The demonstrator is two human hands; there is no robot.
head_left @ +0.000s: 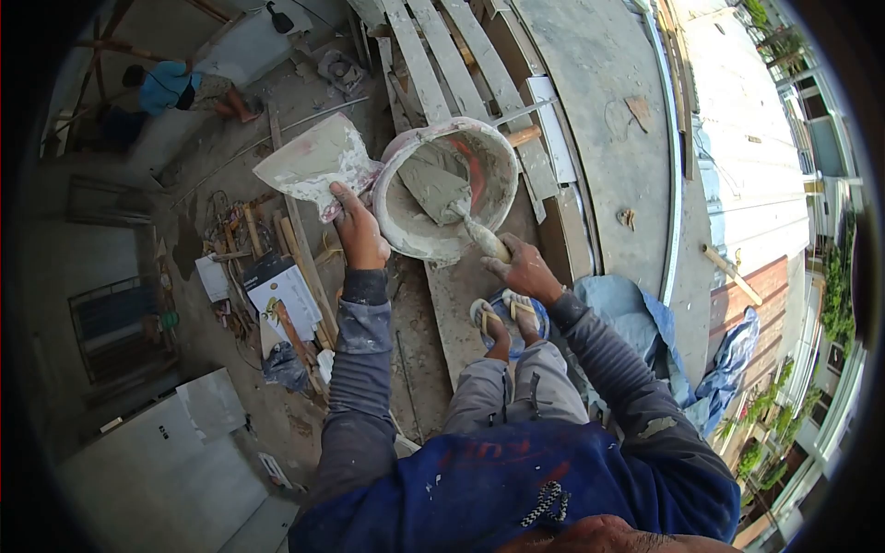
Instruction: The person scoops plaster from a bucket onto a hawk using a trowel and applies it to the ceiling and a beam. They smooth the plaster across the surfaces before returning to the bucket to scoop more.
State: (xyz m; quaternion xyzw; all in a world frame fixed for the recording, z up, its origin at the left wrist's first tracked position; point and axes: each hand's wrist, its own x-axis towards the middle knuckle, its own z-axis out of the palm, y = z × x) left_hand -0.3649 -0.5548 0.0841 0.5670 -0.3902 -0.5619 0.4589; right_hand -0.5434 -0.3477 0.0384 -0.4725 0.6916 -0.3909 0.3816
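Trowel (456, 207) blade down in wet mortar (419, 175) inside bucket (410, 241) on plank (456, 313) — right hand (525, 270) closed round its handle. Load likely heavy, sloppy; handle probably slick — grip well back. Left hand (359, 235) clamps hawk (309, 161), beside rim.

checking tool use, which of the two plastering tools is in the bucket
The pointed trowel in the right hand: its blade sits inside the bucket. The flat board in the left hand is outside, beside the rim.

L hand (358, 235), R hand (524, 270) both clenched, reaching fwd.
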